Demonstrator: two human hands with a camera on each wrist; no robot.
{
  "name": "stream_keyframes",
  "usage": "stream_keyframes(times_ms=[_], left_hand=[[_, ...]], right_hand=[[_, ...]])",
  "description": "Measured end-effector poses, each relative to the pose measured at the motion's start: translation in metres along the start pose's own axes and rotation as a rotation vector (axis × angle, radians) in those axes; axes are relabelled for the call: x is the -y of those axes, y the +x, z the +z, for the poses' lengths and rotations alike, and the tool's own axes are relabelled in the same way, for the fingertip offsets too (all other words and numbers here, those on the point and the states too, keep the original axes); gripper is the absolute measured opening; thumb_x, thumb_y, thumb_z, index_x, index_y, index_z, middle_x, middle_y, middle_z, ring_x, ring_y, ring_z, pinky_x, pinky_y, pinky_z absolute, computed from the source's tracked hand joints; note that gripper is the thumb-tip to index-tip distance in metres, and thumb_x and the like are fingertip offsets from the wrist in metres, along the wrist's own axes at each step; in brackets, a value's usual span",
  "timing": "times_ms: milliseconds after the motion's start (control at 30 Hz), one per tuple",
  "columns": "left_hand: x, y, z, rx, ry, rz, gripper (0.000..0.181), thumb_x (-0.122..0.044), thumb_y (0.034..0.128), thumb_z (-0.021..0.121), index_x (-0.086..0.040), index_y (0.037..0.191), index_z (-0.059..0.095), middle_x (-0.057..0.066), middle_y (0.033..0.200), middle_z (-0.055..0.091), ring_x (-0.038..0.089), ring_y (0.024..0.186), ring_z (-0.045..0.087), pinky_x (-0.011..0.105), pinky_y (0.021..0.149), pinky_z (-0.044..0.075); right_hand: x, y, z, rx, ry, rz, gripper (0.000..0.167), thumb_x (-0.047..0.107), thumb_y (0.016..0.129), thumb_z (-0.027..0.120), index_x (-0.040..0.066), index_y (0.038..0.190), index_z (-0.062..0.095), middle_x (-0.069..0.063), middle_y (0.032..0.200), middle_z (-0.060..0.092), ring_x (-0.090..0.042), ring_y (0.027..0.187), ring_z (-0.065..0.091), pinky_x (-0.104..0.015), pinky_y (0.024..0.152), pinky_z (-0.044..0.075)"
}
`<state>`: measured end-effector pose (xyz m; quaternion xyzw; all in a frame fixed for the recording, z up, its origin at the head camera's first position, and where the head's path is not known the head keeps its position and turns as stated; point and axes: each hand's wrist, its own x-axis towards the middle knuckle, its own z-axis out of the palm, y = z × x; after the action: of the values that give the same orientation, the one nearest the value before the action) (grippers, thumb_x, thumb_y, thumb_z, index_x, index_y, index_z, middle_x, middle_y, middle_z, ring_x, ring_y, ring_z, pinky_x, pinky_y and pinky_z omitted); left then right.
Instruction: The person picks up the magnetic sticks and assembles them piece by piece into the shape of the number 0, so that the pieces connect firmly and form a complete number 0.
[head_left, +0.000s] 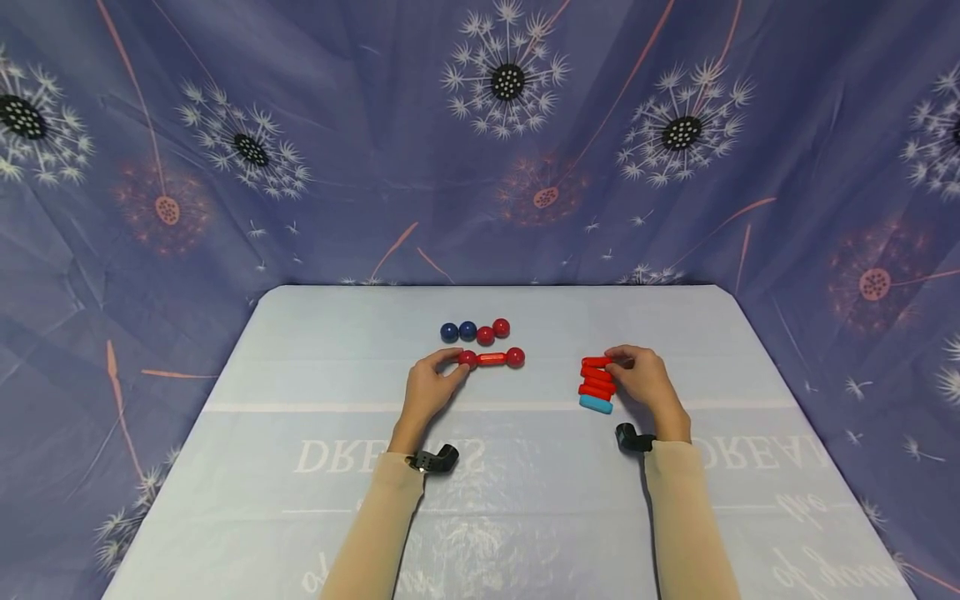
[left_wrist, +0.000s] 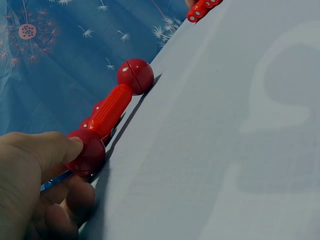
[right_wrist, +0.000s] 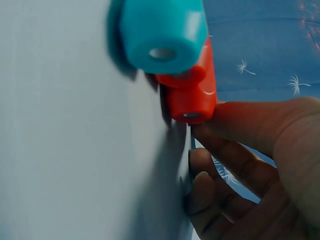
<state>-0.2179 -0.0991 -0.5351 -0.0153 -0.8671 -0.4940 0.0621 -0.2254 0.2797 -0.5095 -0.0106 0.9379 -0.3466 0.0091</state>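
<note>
Red rod (head_left: 492,359) bridges two red balls (head_left: 515,357); red sticks (head_left: 598,382) in row.

The left sleeve (head_left: 378,517) and right sleeve (head_left: 688,508) are long and plain beige. A rounded black left wrist camera (head_left: 447,457) and right wrist camera (head_left: 626,437) sit on dark straps.

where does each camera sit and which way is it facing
Head: on the head, facing forward and down over the table; left hand, right hand and sleeves show.
Left wrist: on that wrist, looking along a red bar with balls at its ends; left hand shows.
Right wrist: on that wrist, looking at the blue rod and red rods; right hand shows.
Head and left wrist share the red bar.
</note>
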Motion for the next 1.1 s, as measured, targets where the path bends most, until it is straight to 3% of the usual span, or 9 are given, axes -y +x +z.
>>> stream_keyframes(times_ms=[200, 500, 700, 867, 1000, 1100], left_hand=[[0.0, 0.0, 0.0, 0.004, 0.006, -0.015, 0.036, -0.024, 0.092, 0.077, -0.013, 0.126, 0.074, 0.009, 0.126, 0.074, 0.031, 0.133, 0.06, 0.049, 0.115, 0.042], [0.001, 0.0, 0.0, 0.006, -0.006, -0.02, 0.035, -0.021, 0.093, 0.075, -0.012, 0.126, 0.074, 0.008, 0.127, 0.073, 0.029, 0.133, 0.06, 0.048, 0.115, 0.043], [0.001, 0.0, 0.0, 0.01, -0.004, -0.016, 0.035, -0.022, 0.0929, 0.076, -0.012, 0.127, 0.074, 0.009, 0.128, 0.073, 0.029, 0.133, 0.06, 0.048, 0.115, 0.042], [0.001, 0.0, 0.0, 0.015, 0.002, -0.007, 0.036, -0.022, 0.0935, 0.076, -0.012, 0.127, 0.073, 0.009, 0.127, 0.073, 0.03, 0.134, 0.06, 0.048, 0.115, 0.042], [0.001, 0.0, 0.0, 0.016, 0.003, -0.005, 0.035, -0.022, 0.0936, 0.076, -0.012, 0.127, 0.073, 0.009, 0.128, 0.073, 0.03, 0.132, 0.061, 0.049, 0.115, 0.043], [0.002, 0.0, -0.001, 0.018, 0.005, -0.009, 0.035, -0.021, 0.0938, 0.075, -0.013, 0.128, 0.073, 0.009, 0.13, 0.072, 0.028, 0.118, 0.066, 0.049, 0.114, 0.043]], right_hand=[[-0.001, 0.001, 0.002, 0.002, -0.003, 0.013, 0.03, 0.016, 0.1, 0.066, -0.001, 0.124, 0.07, -0.025, 0.119, 0.07, -0.039, 0.105, 0.065, -0.054, 0.093, 0.054], [-0.001, 0.001, 0.004, -0.02, 0.023, 0.012, 0.031, 0.021, 0.1, 0.066, -0.001, 0.122, 0.071, -0.025, 0.113, 0.071, -0.037, 0.1, 0.065, -0.053, 0.09, 0.054], [0.001, 0.0, 0.004, -0.105, 0.027, -0.017, 0.03, 0.02, 0.098, 0.068, -0.002, 0.118, 0.072, -0.022, 0.107, 0.072, -0.034, 0.095, 0.065, -0.048, 0.087, 0.055], [0.011, -0.001, 0.005, -0.196, 0.072, -0.053, 0.026, 0.016, 0.096, 0.068, -0.001, 0.115, 0.074, -0.021, 0.104, 0.073, -0.033, 0.094, 0.065, -0.042, 0.083, 0.053], [0.024, -0.002, 0.008, -0.192, 0.11, -0.066, 0.026, 0.018, 0.097, 0.068, 0.002, 0.117, 0.073, -0.02, 0.107, 0.073, -0.033, 0.099, 0.065, -0.043, 0.085, 0.054], [0.036, -0.002, 0.013, -0.177, 0.124, -0.094, 0.026, 0.019, 0.097, 0.07, 0.003, 0.117, 0.073, -0.018, 0.107, 0.073, -0.033, 0.101, 0.066, -0.045, 0.087, 0.053]])
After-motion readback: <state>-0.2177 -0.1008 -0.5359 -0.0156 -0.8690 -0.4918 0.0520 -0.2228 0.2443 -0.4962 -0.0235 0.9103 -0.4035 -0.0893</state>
